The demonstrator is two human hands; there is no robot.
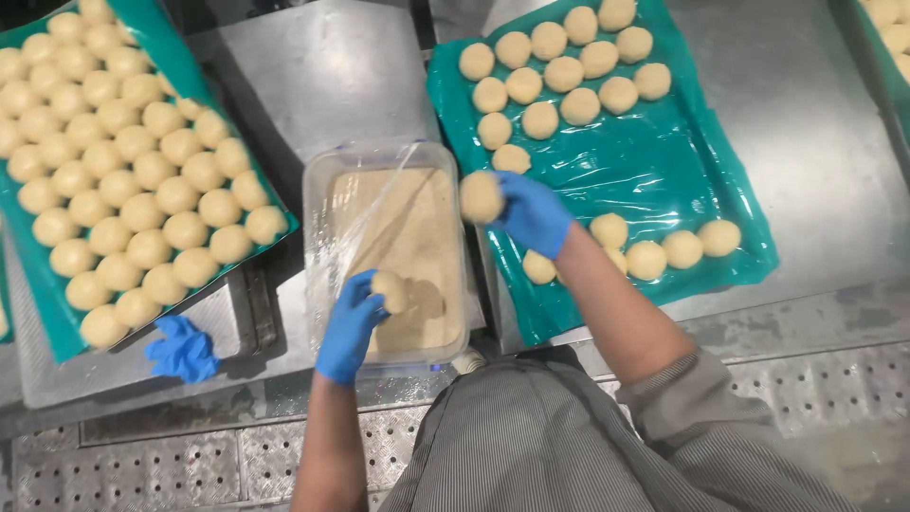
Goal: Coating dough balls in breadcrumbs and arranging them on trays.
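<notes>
Flanked by two green-lined trays (664, 180) of pale round dough balls on the steel bench (322, 76), a clear crumb tub (318, 190) sits between, where the left hand (349, 327) and right hand (533, 214) each clamp one ball (390, 290).

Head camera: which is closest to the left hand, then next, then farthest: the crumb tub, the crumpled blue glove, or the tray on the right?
From the left hand, which holds a dough ball:
1. Crumb tub, just under the hand.
2. Crumpled blue glove, lying to its left.
3. Tray on the right, beyond the tub, green-lined.
</notes>
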